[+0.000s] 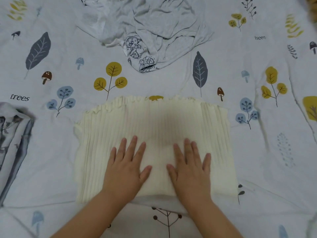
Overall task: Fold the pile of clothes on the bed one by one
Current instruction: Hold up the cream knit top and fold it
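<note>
— What can't you make out?
— A folded garment (pixel 12 140) is cut off at the left edge; the crumpled pile (pixel 154 26) runs off the top.
— And mine?
— I see the cream ribbed top (pixel 154 121) folded flat, mid-bed (pixel 257 169), with my left hand (pixel 127 166) and right hand (pixel 190 167) spread, pressing it.

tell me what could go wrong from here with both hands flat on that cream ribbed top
1. The left hand and right hand only press the cream ribbed top near its front edge. The frilly far edge is unheld and may ruck if the next fold is quick.
2. The stretchy ribs could skew under pushing, leaving a lopsided fold.
3. The crumpled grey pile lies just beyond, and the folded patterned garment sits to the left, so a wide sweep might disturb them.
</note>
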Action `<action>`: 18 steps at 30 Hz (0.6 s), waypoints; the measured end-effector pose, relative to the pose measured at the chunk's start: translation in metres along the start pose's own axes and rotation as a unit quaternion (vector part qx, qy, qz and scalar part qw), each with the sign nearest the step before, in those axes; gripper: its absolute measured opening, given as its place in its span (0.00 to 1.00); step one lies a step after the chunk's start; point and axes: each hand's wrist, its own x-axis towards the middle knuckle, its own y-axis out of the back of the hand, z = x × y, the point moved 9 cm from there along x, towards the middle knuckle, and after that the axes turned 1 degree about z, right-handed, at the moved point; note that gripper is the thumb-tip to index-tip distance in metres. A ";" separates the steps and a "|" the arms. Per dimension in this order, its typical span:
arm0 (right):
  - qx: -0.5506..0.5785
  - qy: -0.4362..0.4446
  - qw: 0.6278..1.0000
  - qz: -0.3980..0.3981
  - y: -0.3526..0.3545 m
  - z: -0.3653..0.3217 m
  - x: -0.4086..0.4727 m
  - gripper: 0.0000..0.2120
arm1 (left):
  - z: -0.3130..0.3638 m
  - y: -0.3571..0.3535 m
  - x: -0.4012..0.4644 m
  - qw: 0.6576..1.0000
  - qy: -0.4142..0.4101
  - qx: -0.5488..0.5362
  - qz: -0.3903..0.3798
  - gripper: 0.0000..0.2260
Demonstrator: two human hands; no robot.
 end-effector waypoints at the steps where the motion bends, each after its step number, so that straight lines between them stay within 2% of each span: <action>1: 0.012 -0.028 1.000 0.009 0.003 0.013 -0.002 0.25 | -0.001 0.004 -0.002 1.000 -0.004 -0.006 0.003 0.36; 3: 0.030 -0.095 0.995 0.008 0.010 0.043 -0.007 0.27 | -0.002 0.010 -0.009 1.000 -0.011 -0.011 -0.017 0.35; 6: 0.092 -0.208 0.974 -0.008 0.018 0.087 -0.018 0.26 | -0.001 0.014 -0.022 0.999 -0.027 -0.029 -0.028 0.41; 10: 0.303 -0.353 0.885 -0.027 0.015 0.128 -0.029 0.27 | -0.012 0.005 -0.034 0.998 -0.010 -0.056 -0.042 0.25; 14: 0.437 -0.378 0.808 -0.111 0.011 0.131 -0.028 0.13 | -0.020 0.008 -0.040 0.997 -0.022 -0.064 -0.042 0.23; 15: 0.443 -0.371 0.809 -0.106 0.017 0.127 -0.027 0.10 | -0.024 0.010 -0.041 0.997 -0.024 -0.070 -0.033 0.22; 18: 0.372 -0.315 0.873 -0.030 0.054 0.109 -0.017 0.03 | -0.037 0.021 -0.043 0.993 -0.025 -0.115 -0.004 0.21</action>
